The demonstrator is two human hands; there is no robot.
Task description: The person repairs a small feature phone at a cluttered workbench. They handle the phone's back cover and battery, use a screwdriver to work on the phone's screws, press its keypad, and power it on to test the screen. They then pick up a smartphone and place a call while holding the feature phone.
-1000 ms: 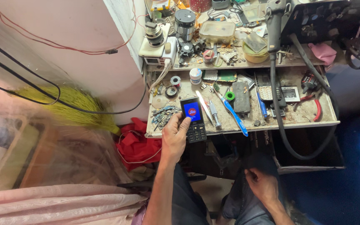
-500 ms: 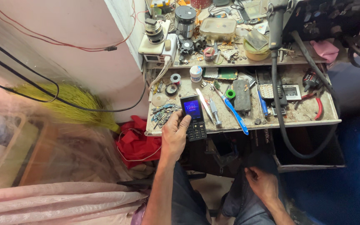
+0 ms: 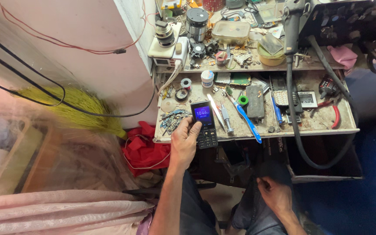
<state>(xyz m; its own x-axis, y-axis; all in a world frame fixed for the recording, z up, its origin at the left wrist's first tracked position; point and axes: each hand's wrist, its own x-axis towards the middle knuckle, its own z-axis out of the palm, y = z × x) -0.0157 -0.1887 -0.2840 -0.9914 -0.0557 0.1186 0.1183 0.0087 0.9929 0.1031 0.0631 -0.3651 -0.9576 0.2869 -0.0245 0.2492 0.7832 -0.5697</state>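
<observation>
A cluttered wooden bench stands against a pale wall, with a crowded shelf above it and a red cloth heaped on the floor to its left. My left hand is closed around a dark keypad phone, thumb along its edge; the phone's small screen glows blue-violet, and it sits over the bench's front edge. Just right of it lie tweezers, a small screwdriver and a blue toothbrush. A thick black hose loops down off the bench. My right hand rests on my right thigh, fingers loosely curled, holding nothing.
</observation>
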